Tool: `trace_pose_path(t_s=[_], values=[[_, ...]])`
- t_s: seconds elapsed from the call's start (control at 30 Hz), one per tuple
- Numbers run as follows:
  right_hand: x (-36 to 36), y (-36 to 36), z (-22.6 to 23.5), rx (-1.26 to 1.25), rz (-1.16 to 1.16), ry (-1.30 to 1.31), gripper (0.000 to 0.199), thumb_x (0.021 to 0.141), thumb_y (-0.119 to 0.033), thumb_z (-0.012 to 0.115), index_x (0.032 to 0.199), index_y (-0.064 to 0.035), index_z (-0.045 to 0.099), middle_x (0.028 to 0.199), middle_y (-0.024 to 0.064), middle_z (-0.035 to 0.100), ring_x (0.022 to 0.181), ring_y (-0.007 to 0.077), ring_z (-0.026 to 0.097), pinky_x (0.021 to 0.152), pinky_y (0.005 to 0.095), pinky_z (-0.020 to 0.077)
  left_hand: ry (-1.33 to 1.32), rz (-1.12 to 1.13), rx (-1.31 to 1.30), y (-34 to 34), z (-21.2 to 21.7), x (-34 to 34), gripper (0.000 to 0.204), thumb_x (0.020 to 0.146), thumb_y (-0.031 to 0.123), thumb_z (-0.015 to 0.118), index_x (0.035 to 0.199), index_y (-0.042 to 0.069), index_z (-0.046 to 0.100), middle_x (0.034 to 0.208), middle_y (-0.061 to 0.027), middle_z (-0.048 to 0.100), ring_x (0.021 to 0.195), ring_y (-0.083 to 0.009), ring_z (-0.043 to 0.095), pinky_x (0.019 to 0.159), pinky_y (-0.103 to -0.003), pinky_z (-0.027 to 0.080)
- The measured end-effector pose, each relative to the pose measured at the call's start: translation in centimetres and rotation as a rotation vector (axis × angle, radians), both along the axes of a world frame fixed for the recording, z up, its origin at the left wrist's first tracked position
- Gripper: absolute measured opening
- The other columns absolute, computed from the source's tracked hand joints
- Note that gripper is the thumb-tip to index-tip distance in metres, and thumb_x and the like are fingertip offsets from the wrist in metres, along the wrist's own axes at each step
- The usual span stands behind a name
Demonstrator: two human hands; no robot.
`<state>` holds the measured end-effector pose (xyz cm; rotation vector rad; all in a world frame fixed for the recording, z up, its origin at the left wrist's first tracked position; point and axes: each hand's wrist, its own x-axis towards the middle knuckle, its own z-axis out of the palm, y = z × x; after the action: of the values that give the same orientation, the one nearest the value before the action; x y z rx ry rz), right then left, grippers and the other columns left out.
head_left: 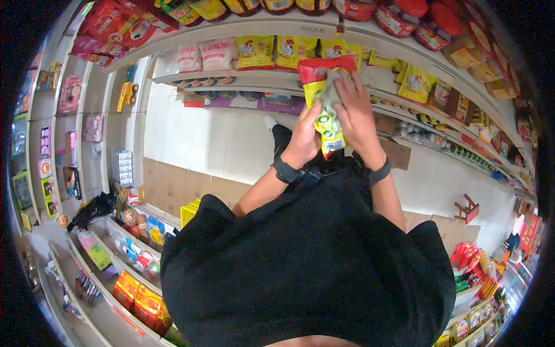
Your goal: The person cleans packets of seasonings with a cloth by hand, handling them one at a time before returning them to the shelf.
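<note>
A red and yellow plastic pouch [313,88] is held up in front of my body, near the shelf edge. My left hand [304,136] grips its lower left side, thumb on the front. Over the pouch's right part, my right hand [357,115] presses a greyish-green cloth [329,92] against its face, fingers laid along it. The cloth looks slightly blurred and hides part of the pouch's front. Each wrist wears a black band. Just beyond the pouch, yellow bags [295,51] with a chicken picture stand on a shelf.
Ahead, a white shelf [277,75] curves across, with red packs [396,22] above and more yellow bags [416,84] at right. Other stocked shelves flank me left and behind. Flattened cardboard [173,185] lies on the floor, with a small wooden stool [467,209] at right.
</note>
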<state>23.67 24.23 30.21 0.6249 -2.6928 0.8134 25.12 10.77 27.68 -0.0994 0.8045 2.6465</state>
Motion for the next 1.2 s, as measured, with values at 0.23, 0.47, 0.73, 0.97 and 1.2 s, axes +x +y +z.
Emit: trace_pose_path(t_s=[0.23,0.47,0.73,0.97,1.2], values=[[2.2,0.8,-2.0,-0.441,-0.092,-0.203,0.043,0.086,-0.009,0.044,0.128,0.0015,0.038,0.14,0.0205,0.029,0.13,0.0382,0.025,0.106,0.0425,0.0227,-0.053,-0.027,0.08,-0.6,-0.2,-0.1,0.041,0.095,0.034,0.037,0.125,0.007,0.04,0.115,-0.0074,0.054,0.103,-0.0192,0.056,0.087,-0.035,0.046],[3.7,-1.6,0.0,-0.084,0.109,0.002,0.045,0.082,-0.017,0.052,0.125,-0.0083,0.043,0.138,0.0119,0.035,0.128,0.0346,0.029,0.104,0.0516,0.0231,-0.097,0.018,-0.183,-0.7,-0.5,0.2,0.043,0.096,0.039,0.029,0.126,0.01,0.042,0.118,-0.0072,0.053,0.108,-0.0201,0.053,0.091,-0.035,0.043],[0.3,-2.6,1.2,-0.003,-0.004,-0.004,0.044,0.081,-0.02,0.053,0.124,-0.0123,0.047,0.14,0.0091,0.03,0.13,0.0327,0.025,0.102,0.0558,0.0224,-0.041,-0.027,-0.167,-0.3,2.1,-0.2,0.042,0.097,0.036,0.026,0.128,0.011,0.039,0.126,-0.0066,0.046,0.117,-0.0211,0.045,0.099,-0.037,0.036],[2.9,-2.5,0.3,0.069,0.157,-0.042,0.045,0.079,-0.023,0.057,0.123,-0.0229,0.049,0.139,0.007,0.034,0.129,0.0318,0.027,0.103,0.0567,0.0207,-0.011,0.091,0.086,-2.9,-0.1,-1.3,0.047,0.095,0.043,0.029,0.125,0.009,0.042,0.121,-0.0088,0.051,0.11,-0.023,0.051,0.095,-0.038,0.04],[4.7,-1.5,0.6,0.067,0.293,-0.047,0.051,0.074,-0.03,0.062,0.123,-0.0246,0.05,0.139,0.006,0.035,0.128,0.0318,0.03,0.103,0.0566,0.0213,-0.069,0.013,0.22,-3.9,0.0,-1.7,0.058,0.092,0.051,0.031,0.127,0.006,0.04,0.121,-0.0117,0.052,0.107,-0.0266,0.053,0.091,-0.039,0.043]])
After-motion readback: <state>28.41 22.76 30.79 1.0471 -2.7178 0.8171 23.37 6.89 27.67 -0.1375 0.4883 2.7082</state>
